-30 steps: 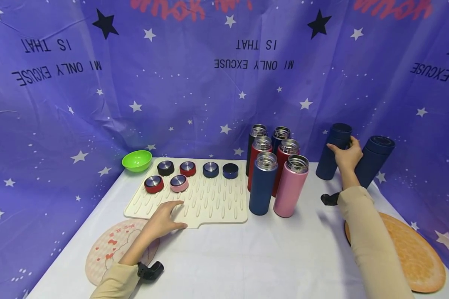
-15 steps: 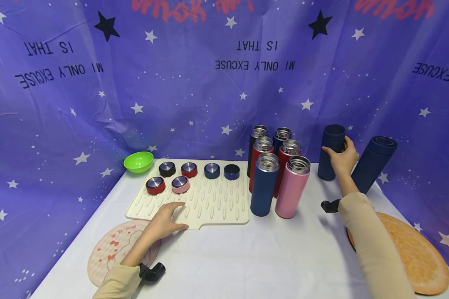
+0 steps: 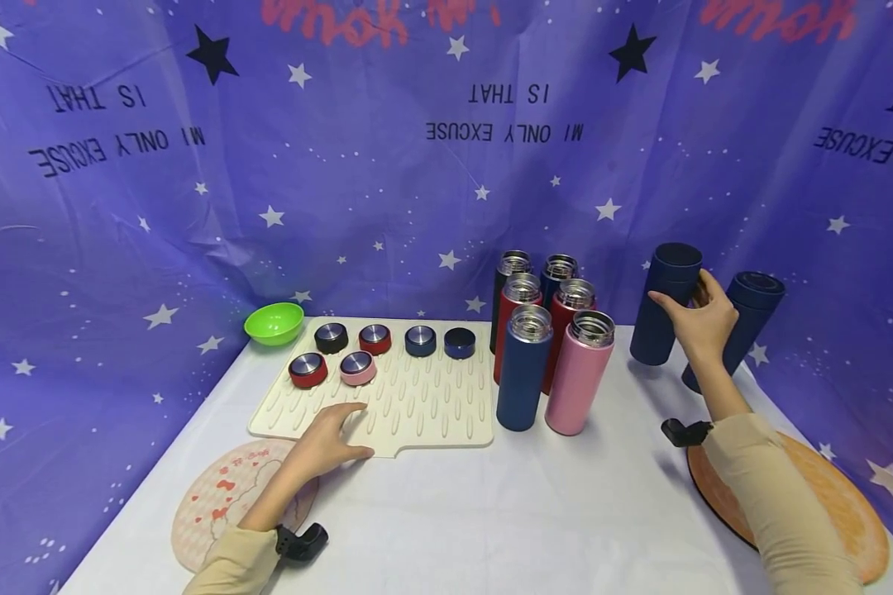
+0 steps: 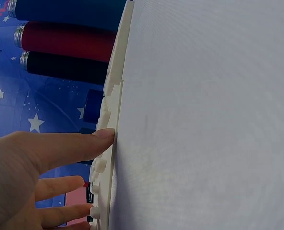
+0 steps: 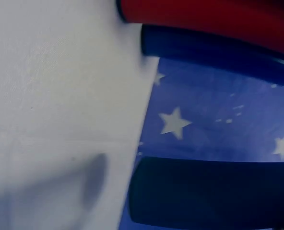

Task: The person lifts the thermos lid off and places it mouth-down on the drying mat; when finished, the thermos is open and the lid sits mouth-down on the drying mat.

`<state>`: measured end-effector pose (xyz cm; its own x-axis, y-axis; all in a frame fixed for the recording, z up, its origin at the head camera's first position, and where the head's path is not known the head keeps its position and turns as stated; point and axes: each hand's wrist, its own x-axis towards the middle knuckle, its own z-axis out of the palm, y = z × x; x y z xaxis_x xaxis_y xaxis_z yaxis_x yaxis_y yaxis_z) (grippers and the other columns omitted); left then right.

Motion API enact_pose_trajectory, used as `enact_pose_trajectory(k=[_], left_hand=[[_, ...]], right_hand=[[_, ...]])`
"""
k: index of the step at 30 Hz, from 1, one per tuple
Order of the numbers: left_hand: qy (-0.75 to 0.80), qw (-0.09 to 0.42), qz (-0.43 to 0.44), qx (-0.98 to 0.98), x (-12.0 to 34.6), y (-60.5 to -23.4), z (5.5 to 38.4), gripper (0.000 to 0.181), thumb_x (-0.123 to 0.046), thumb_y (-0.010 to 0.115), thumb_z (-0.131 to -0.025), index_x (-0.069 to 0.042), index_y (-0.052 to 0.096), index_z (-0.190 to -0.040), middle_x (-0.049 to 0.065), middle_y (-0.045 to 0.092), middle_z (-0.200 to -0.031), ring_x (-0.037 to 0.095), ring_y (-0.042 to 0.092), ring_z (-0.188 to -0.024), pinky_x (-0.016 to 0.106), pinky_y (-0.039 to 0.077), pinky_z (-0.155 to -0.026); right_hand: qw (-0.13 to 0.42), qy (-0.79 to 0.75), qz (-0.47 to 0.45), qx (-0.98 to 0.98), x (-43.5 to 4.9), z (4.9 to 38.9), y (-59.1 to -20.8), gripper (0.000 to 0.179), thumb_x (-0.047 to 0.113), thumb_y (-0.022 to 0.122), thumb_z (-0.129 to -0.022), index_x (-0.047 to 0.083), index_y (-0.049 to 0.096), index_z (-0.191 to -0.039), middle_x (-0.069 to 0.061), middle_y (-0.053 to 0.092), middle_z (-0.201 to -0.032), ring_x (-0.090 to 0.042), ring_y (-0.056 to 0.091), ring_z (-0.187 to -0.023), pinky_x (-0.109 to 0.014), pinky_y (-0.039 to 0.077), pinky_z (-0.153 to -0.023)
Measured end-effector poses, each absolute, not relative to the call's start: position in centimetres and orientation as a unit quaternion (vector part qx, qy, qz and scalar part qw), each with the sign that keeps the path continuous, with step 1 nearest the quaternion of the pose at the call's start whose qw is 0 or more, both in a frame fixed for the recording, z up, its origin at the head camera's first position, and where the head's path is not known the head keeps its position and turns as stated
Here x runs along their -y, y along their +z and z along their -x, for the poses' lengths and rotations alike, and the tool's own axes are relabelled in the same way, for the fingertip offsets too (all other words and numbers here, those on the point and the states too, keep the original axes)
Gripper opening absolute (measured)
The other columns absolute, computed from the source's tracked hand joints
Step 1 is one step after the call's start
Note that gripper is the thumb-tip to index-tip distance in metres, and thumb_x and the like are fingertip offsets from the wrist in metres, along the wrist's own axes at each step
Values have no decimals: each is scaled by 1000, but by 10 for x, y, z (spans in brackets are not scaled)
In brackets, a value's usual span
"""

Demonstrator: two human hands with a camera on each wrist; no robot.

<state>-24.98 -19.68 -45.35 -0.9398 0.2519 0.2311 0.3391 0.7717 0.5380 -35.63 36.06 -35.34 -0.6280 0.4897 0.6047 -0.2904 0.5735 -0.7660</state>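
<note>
My right hand (image 3: 705,322) grips the upper part of a dark navy thermos flask (image 3: 655,325), capped and leaning a little. In the right wrist view the same navy flask (image 5: 211,194) lies across the lower right, its base near the table's back edge. I cannot tell whether it touches the table. Just right of it, partly behind my hand and wrist, stands another capped navy flask (image 3: 752,318). My left hand (image 3: 327,438) rests at the front edge of a cream ridged mat (image 3: 424,405), thumb and fingers spread; its thumb (image 4: 91,143) touches the mat's edge.
Several lidless flasks cluster centrally, including a blue flask (image 3: 522,372) and a pink flask (image 3: 578,376). Several lids, one a pink lid (image 3: 358,369), sit on the mat. A green bowl (image 3: 274,324), pink placemat (image 3: 216,496) and orange placemat (image 3: 833,512) lie around the edges.
The gripped navy flask has gone from nearly upright to leaning, its top shifting right. My right hand and forearm have moved right, showing the other navy flask's base. The left hand stays put.
</note>
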Motion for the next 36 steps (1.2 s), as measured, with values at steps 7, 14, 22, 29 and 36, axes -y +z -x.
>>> enact_pose_trajectory(k=[7,14,22,29,36], left_hand=[[-295,71,157,940,195,-452,249,72,-21,87,-69,3,56,-129,26,55,-129,46,45,-123,56,34,-105],[-294,71,161,940,195,-453,251,71,-21,87,-69,3,56,-128,25,55,-128,46,46,-122,56,35,-105],[-294,68,160,940,194,-454,251,72,-22,87,-69,3,56,-128,25,55,-128,46,46,-122,56,35,-104],[-295,68,157,940,196,-454,251,72,-22,87,-69,3,55,-129,26,54,-129,47,45,-123,57,35,-104],[-299,71,160,938,197,-455,250,71,-19,86,-69,4,55,-129,26,55,-129,46,45,-123,57,35,-105]], right_hand=[[442,470,46,763,-350,314,-335,69,24,90,-66,23,62,-129,-2,66,-120,-4,63,-103,-19,48,-92],[447,466,13,763,-335,271,-318,70,11,91,-64,23,64,-127,2,70,-111,4,63,-92,-14,50,-84],[459,430,-53,776,-316,222,-305,78,-1,91,-58,22,64,-127,3,69,-113,3,63,-96,-13,49,-85],[415,451,-131,779,-296,186,-301,81,-16,85,-55,8,63,-128,3,68,-114,-4,64,-100,-14,48,-88],[318,539,-211,751,-272,164,-308,76,-24,78,-59,-6,57,-130,-5,67,-118,-13,64,-104,-20,48,-93]])
